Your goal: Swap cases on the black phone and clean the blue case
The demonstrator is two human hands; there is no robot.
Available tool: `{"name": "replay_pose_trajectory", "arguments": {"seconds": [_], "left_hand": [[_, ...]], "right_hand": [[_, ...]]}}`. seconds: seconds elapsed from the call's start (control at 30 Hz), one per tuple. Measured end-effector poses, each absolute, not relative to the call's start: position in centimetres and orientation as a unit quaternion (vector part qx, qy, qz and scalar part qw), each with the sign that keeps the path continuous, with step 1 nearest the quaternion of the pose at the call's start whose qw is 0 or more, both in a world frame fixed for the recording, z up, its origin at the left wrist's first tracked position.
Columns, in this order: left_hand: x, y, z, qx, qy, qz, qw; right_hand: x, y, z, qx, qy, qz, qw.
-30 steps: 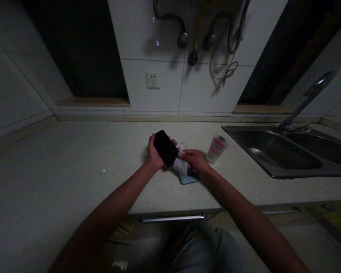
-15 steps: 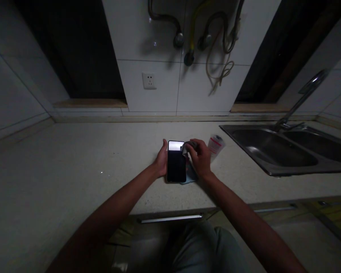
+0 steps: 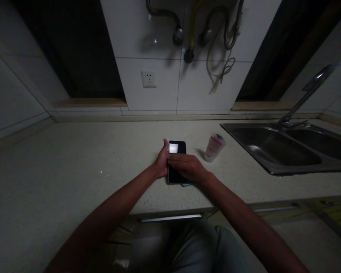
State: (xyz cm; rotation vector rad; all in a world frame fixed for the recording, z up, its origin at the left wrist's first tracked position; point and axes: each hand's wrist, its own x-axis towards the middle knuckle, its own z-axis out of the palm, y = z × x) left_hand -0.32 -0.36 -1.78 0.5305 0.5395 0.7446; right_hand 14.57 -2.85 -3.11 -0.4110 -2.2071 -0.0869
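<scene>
Phone (image 3: pixel 177 148) under right hand (image 3: pixel 187 167), left hand (image 3: pixel 161 163) gripping its edge, cup (image 3: pixel 213 147) nearby.

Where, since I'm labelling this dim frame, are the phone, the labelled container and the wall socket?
phone (image 3: pixel 177 148): head view, uncovered upper part of its screen.
labelled container (image 3: pixel 214 147): head view, middle of its label.
wall socket (image 3: pixel 148 79): head view, centre of its faceplate.

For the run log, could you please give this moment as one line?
left hand: holds phone at left edge | right hand: across phone screen | cup: right of phone
</scene>
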Motion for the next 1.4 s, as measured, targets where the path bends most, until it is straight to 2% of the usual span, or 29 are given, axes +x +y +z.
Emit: {"name": "replay_pose_trajectory", "arguments": {"seconds": [0.2,0.43,0.7,0.83,1.0,1.13,1.27,1.4], "left_hand": [[-0.8,0.1,-1.4,0.259,0.245,0.381,0.853],[-0.7,-0.2,-1.3,0.25,0.242,0.348,0.87],[-0.6,-1.0,-1.3,0.332,0.228,0.25,0.881],[-0.1,-1.4,-1.1,0.334,0.23,0.262,0.876],[0.2,-0.6,-1.2,0.286,0.257,0.379,0.842],[-0.7,0.4,-1.0,0.236,0.28,0.453,0.813],[-1.7,0.9,-0.3,0.21,0.29,0.468,0.808],[-2.2,1.1,0.2,0.211,0.313,0.457,0.805]], "right_hand": [[14.2,-3.4,-3.5,-0.128,-0.887,-0.094,0.433],[15.4,-1.9,-3.7,-0.279,-0.836,-0.108,0.461],[17.1,-1.2,-3.0,-0.409,-0.751,-0.129,0.503],[16.8,-1.5,-2.8,-0.361,-0.795,-0.125,0.471],[15.8,-2.2,-2.2,-0.222,-0.875,-0.064,0.426],[15.2,-2.6,-2.2,-0.166,-0.898,-0.01,0.407],[15.3,-2.8,-2.1,-0.184,-0.868,-0.02,0.46],[15.9,-2.8,-1.8,-0.293,-0.787,-0.031,0.542]]}}
